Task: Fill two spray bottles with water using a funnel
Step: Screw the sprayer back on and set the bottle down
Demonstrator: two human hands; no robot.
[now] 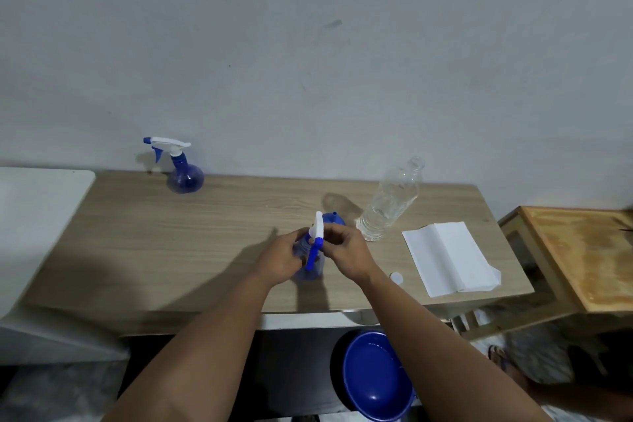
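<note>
A pale wood worktop (205,250) stands against a grey wall. To its right sits a lower wooden side table (579,257), and below the front edge a blue basin (376,377) rests on the floor. A folded white paper towel (448,257) lies at the right end, with a clear water bottle (390,202), uncapped, just left of it. A second spray bottle (181,164) stands well apart at the back left. At the centre the left hand (281,260) grips the near spray bottle (310,267), while the right hand (346,250) pinches its trigger head (317,236). A blue funnel (334,217) sits just behind, partly hidden. A small white cap (396,277) lies beside the right forearm.
</note>
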